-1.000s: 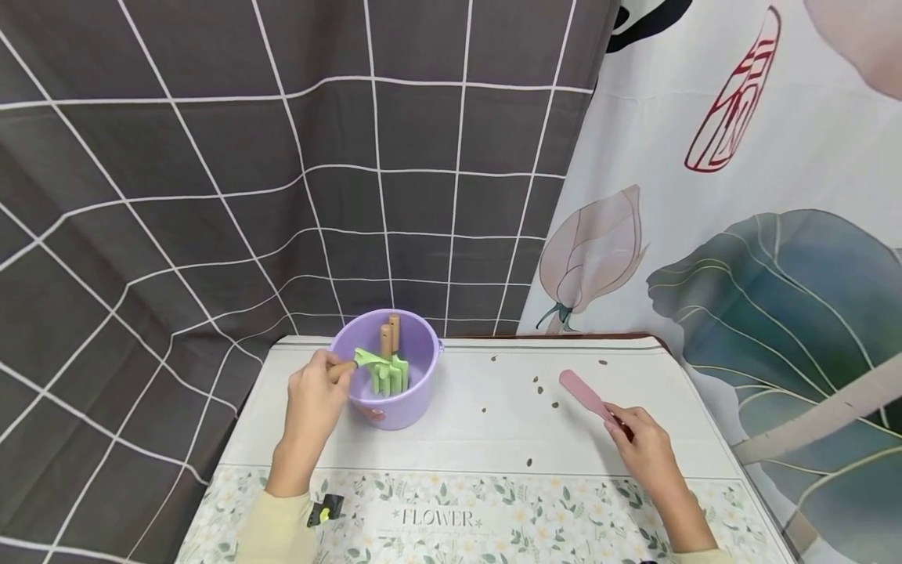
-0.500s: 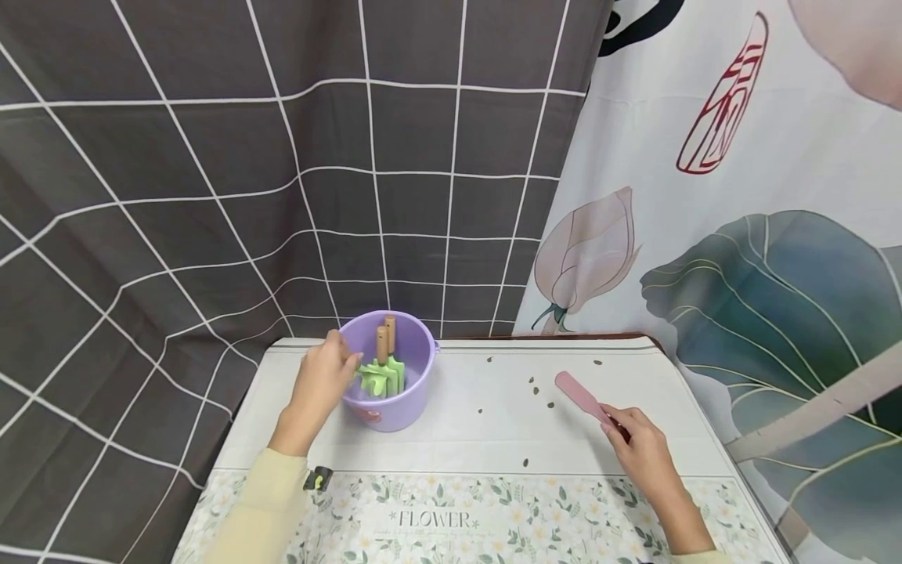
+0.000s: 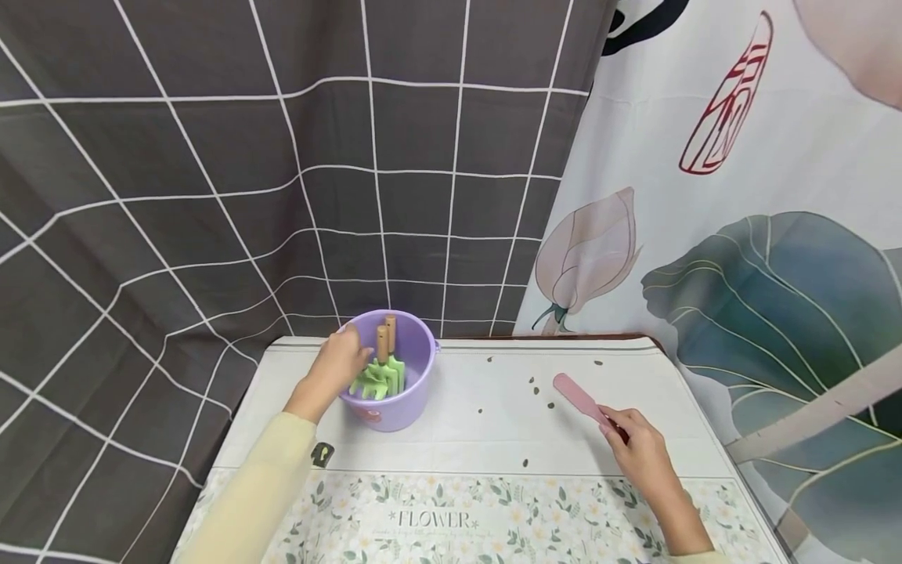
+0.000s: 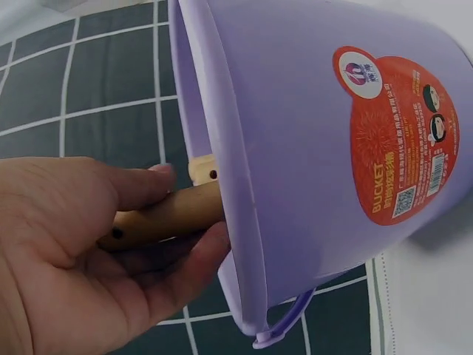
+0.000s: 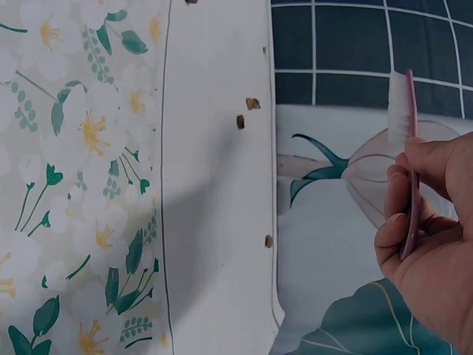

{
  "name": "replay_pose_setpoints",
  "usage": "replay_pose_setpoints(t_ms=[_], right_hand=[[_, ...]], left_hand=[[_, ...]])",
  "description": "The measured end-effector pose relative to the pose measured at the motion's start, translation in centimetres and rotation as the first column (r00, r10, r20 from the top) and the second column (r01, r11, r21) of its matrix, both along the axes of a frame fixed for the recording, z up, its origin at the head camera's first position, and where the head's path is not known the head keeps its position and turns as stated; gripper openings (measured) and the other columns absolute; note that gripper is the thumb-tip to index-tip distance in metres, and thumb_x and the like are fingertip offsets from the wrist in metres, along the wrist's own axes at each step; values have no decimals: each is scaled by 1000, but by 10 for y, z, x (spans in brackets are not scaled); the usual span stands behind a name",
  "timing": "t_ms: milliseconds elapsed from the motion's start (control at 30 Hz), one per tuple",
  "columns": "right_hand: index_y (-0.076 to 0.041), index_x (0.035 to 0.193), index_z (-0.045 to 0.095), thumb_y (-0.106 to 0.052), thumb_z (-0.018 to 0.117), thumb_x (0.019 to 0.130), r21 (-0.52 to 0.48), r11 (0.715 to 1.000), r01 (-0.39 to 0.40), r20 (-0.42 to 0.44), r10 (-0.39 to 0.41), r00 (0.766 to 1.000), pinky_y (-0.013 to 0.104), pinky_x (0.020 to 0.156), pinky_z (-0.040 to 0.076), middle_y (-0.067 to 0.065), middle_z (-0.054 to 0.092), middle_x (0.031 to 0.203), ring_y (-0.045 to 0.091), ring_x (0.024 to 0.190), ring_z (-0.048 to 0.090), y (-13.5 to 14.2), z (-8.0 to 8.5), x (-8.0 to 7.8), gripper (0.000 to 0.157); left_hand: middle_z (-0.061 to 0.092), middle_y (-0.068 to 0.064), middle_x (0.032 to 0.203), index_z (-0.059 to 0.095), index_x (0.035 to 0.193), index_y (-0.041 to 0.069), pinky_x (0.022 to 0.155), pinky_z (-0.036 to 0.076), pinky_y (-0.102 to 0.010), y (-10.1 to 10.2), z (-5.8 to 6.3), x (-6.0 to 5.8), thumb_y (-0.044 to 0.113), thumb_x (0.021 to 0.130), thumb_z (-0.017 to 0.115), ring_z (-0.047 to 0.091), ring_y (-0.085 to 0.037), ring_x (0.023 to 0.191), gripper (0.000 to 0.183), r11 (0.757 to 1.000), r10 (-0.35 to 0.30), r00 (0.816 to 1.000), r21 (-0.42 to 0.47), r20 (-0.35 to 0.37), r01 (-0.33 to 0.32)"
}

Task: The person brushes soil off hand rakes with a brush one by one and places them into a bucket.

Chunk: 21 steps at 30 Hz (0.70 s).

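A purple bucket (image 3: 405,413) stands at the back left of the table, an orange label (image 4: 403,140) on its side. My left hand (image 3: 337,364) reaches over its near rim and holds the wooden handle (image 4: 177,213) of a small hand rake, thumb on one side, fingers on the other. The rake's green tined head (image 3: 368,384) is down inside the bucket. Two more wooden-handled green garden tools (image 3: 383,345) stand upright beside it. At the right, my right hand (image 3: 637,442) grips a pink brush (image 3: 578,393) above the table; its white bristles (image 5: 397,107) show in the right wrist view.
Several small brown bits (image 3: 551,405) lie scattered on the white tabletop (image 3: 465,439) between bucket and brush. A floral strip (image 3: 437,540) covers the table's front. Dark grid cloth (image 3: 423,196) and a white flower-print curtain (image 3: 634,117) hang behind.
My left hand has brought the rake from the bucket's rim into the bucket, its handle turning from sideways to hidden under the hand. The right hand and brush stay nearly still.
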State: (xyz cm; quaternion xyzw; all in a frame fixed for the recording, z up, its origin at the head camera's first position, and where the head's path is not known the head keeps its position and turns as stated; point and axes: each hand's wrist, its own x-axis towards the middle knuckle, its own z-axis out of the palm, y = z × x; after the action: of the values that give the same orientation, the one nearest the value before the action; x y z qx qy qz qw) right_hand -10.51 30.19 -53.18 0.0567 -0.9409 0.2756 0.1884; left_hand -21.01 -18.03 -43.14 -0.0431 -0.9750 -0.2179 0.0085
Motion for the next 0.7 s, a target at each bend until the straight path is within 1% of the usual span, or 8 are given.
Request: replay_pose_setpoints(t_ms=[100, 167, 233, 300, 367, 533, 600, 700], right_hand=[[-1, 121, 73, 0, 77, 90, 4, 1000, 5, 10, -5, 1000, 21, 54, 42, 9, 64, 94, 5, 70, 46, -1, 0, -1, 32], [-1, 122, 73, -1, 77, 90, 8, 1000, 3, 18, -3, 1000, 21, 54, 42, 9, 64, 94, 6, 71, 47, -2, 0, -2, 32], [-1, 122, 73, -2, 77, 90, 12, 1000, 1, 28, -1, 1000, 21, 54, 42, 9, 65, 94, 7, 71, 47, -3, 0, -2, 32], [-1, 122, 73, -2, 77, 91, 15, 1000, 2, 36, -2, 999, 22, 55, 42, 9, 65, 95, 8, 72, 47, -4, 1, -2, 32], [-2, 122, 73, -2, 77, 90, 18, 1000, 6, 41, -6, 999, 22, 55, 42, 9, 64, 95, 8, 72, 47, -4, 1, -2, 32], [-1, 122, 73, -2, 77, 90, 18, 1000, -2, 37, 1, 999, 22, 54, 42, 9, 64, 95, 7, 72, 47, -5, 0, -2, 32], [-1, 122, 73, -2, 77, 90, 14, 1000, -5, 31, 5, 1000, 22, 54, 42, 9, 64, 94, 6, 71, 46, -5, -1, -2, 32], [-1, 121, 74, -1, 77, 90, 15, 1000, -8, 27, 8, 1000, 21, 54, 41, 8, 64, 94, 6, 71, 46, -6, -3, -2, 32]], left_hand=[[68, -18, 85, 67, 93, -6, 77, 60, -45, 4, -1, -10, 14, 95, 72, 65, -30, 76, 21, 1000, -12, 997, -6, 80, 13], [66, -12, 77, 68, 78, 1, 70, 58, -39, 6, -3, -16, 16, 93, 76, 62, -25, 69, 23, 1000, -11, 991, -10, 130, 12], [67, -10, 74, 69, 71, 4, 65, 56, -34, 8, -4, -22, 18, 91, 79, 62, -22, 65, 27, 1000, -7, 986, -19, 164, 10], [68, -9, 73, 70, 69, 5, 63, 55, -31, 10, -5, -26, 18, 89, 81, 62, -20, 62, 26, 1000, -4, 982, -25, 189, 9], [70, -10, 75, 71, 71, 3, 64, 55, -29, 11, -6, -30, 15, 87, 81, 63, -19, 62, 22, 1000, 1, 976, -25, 216, 5], [68, -14, 86, 69, 79, 1, 58, 55, -26, 12, -12, -38, 4, 79, 81, 64, -19, 63, 12, 999, 41, 964, -26, 261, -35], [65, -14, 88, 68, 79, 1, 56, 55, -25, 12, -15, -40, 0, 73, 81, 64, -19, 63, 15, 998, 50, 966, -41, 255, -41], [65, -14, 83, 65, 78, 1, 53, 56, -26, 11, -22, -42, -8, 66, 77, 67, -23, 63, 19, 998, 65, 953, -17, 295, -62]])
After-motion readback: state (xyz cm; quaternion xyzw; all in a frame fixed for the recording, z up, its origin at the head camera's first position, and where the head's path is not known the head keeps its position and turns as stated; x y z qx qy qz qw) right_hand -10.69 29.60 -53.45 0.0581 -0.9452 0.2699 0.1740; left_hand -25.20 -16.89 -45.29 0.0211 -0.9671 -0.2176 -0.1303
